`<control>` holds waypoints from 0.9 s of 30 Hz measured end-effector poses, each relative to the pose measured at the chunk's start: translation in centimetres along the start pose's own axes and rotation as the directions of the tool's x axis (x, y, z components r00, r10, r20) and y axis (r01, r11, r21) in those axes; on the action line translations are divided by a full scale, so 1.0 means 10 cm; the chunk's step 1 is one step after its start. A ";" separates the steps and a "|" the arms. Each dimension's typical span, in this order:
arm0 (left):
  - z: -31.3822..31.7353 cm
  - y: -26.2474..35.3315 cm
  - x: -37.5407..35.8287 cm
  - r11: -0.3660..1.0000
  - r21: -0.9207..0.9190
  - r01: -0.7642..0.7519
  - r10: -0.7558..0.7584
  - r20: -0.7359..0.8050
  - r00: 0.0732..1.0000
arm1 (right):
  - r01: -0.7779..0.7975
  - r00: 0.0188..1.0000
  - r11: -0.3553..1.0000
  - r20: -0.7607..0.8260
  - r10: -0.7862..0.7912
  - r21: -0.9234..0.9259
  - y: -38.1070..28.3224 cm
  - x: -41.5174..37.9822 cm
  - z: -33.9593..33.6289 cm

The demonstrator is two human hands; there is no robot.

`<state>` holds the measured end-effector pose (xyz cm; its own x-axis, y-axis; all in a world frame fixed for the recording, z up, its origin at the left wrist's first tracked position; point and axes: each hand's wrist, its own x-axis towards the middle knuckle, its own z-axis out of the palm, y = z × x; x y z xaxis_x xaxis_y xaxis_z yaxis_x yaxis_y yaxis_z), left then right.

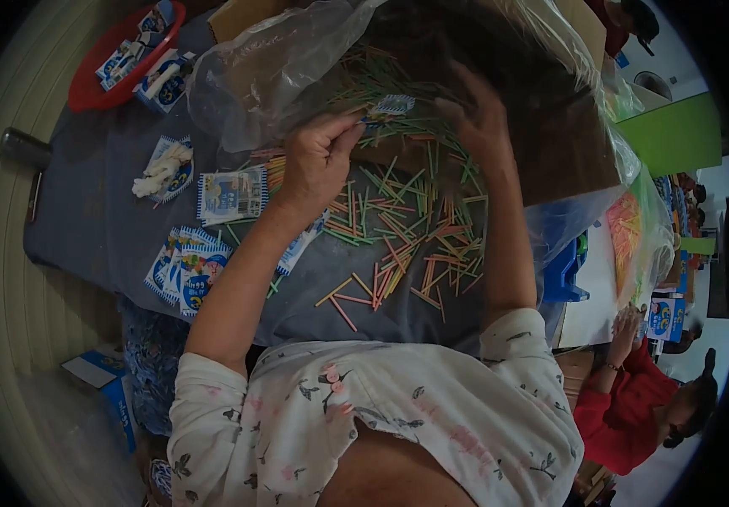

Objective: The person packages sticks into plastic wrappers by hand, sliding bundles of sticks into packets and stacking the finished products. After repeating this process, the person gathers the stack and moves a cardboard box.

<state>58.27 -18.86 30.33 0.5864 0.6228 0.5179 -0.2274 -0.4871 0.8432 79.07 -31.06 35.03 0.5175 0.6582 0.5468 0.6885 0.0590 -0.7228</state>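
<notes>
My left hand (318, 156) is closed, thumb against the fingers, on the edge of a small blue-and-white printed packet (393, 105). Across from it, my right hand (481, 118) is slightly blurred, its thumb and fingers apart over the heap. Thin green, pink and yellow sticks (394, 221) lie scattered below and between the hands. More sticks (373, 72) are piled at the mouth of a cardboard box (550, 127) lined with clear plastic (276, 72). A flat printed packet (233, 194) lies left of my left forearm.
Several overlapping packets (191, 266) lie on the grey cloth (94, 198). Further left are a packet with a white bundle on it (166, 169) and a red basin (86, 68) of packets. On the right are a blue bin (565, 270) and a person in red (626, 414).
</notes>
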 end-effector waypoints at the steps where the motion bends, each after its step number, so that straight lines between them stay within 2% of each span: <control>1: -0.04 0.03 -0.03 1.000 0.004 0.003 -0.003 -0.010 1.000 | 0.047 0.999 0.999 0.007 -0.047 0.022 -0.06 -0.08 0.02; 2: -0.08 0.05 -0.08 1.000 0.018 -0.018 0.019 -0.011 1.000 | 0.041 0.999 0.999 0.018 -0.041 0.026 -0.17 -0.17 0.03; 3: -0.11 0.08 -0.15 0.999 0.030 -0.038 0.038 -0.006 0.999 | -0.055 0.984 0.959 0.176 0.005 0.277 -0.34 -0.26 0.03; 4: -0.13 0.10 -0.23 0.999 0.030 -0.022 0.022 -0.002 1.000 | -0.186 0.943 0.851 0.332 0.014 0.491 -0.48 -0.34 0.04; 5: -0.15 0.13 -0.31 0.995 0.059 -0.084 0.084 -0.010 0.996 | -0.201 0.941 0.847 0.338 0.027 0.491 -0.57 -0.41 0.08; 6: -0.18 0.18 -0.39 0.985 0.090 -0.145 0.147 -0.014 0.989 | -0.058 0.927 0.946 0.369 -0.068 0.319 -0.66 -0.48 0.15; 7: -0.22 0.27 -0.49 0.986 0.092 -0.138 0.139 -0.004 0.990 | 0.106 0.898 0.984 0.411 -0.156 0.140 -0.72 -0.55 0.23; 8: -0.27 0.42 -0.60 0.991 0.100 -0.085 0.082 0.035 0.996 | 0.239 0.883 0.955 0.371 -0.288 0.174 -0.76 -0.60 0.33; 9: -0.31 0.52 -0.70 0.994 0.106 -0.037 0.029 0.073 0.997 | 0.235 0.888 0.957 0.363 -0.282 0.169 -0.81 -0.69 0.39; 11: -0.41 0.55 -0.92 0.995 0.100 -0.012 0.005 0.071 0.997 | -0.014 0.880 0.943 0.452 -0.146 0.333 -0.96 -0.91 0.50; 12: -0.49 0.55 -1.03 0.995 0.101 0.017 -0.022 0.054 0.998 | -0.013 0.879 0.943 0.453 -0.147 0.332 -1.02 -0.97 0.57; 13: -0.58 0.57 -1.14 0.995 0.101 0.014 -0.020 0.054 0.998 | 0.018 0.857 0.909 0.462 -0.229 0.416 -1.06 -1.03 0.64; 14: -0.70 0.59 -1.25 0.994 0.065 0.091 -0.091 -0.003 0.996 | 0.047 0.833 0.867 0.460 -0.308 0.496 -1.09 -1.05 0.67; 15: -0.82 0.61 -1.33 0.986 0.023 0.164 -0.162 -0.056 0.985 | 0.051 0.836 0.869 0.455 -0.306 0.492 -1.10 -1.01 0.63; 16: -0.98 0.71 -1.37 0.987 0.019 0.159 -0.158 -0.049 0.986 | 0.175 0.841 0.925 0.437 -0.319 0.338 -1.08 -0.91 0.55; 17: -1.17 0.87 -1.37 0.962 0.074 0.264 -0.267 0.025 0.963 | 0.287 0.843 0.943 0.424 -0.332 0.167 -1.02 -0.82 0.46; 18: -1.33 0.93 -1.37 0.922 0.137 0.361 -0.375 0.088 0.923 | 0.224 0.879 0.975 0.430 -0.205 0.008 -0.88 -0.71 0.34; 19: -1.44 0.89 -1.37 0.924 0.133 0.358 -0.370 0.082 0.925 | 0.159 0.905 0.976 0.418 -0.084 -0.147 -0.68 -0.53 0.20; 21: -1.60 0.80 -1.35 0.753 0.590 0.292 -0.457 0.148 0.877 | 0.141 0.922 0.976 0.381 -0.068 -0.168 0.17 -0.19 -0.01; 22: -1.59 0.79 -1.36 0.757 0.588 0.286 -0.446 0.144 0.883 | 0.153 0.922 0.974 0.379 -0.079 -0.170 0.40 -0.02 -0.05; 23: -1.53 0.78 -1.36 0.615 0.775 0.145 -0.364 0.116 0.924 | 0.130 0.891 0.960 0.454 -0.003 -0.248 0.58 0.14 -0.11; 24: -1.47 0.77 -1.35 0.419 0.908 0.013 -0.276 0.114 0.954 | 0.109 0.852 0.938 0.517 0.084 -0.330 0.68 0.26 -0.16; 25: -1.42 0.78 -1.34 0.427 0.904 0.007 -0.267 0.118 0.956 | 0.111 0.855 0.934 0.512 0.084 -0.340 0.68 0.34 -0.15; 27: -1.35 0.80 -1.31 0.259 0.964 -0.059 -0.145 0.099 0.984 | 0.231 0.823 0.874 0.565 0.058 -0.427 0.72 0.49 0.02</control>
<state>38.23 -22.67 32.21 0.6874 0.6230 0.3734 0.6560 -0.7531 0.0489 86.44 -27.31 32.41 0.1789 0.9691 0.1697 0.9385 -0.1163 -0.3250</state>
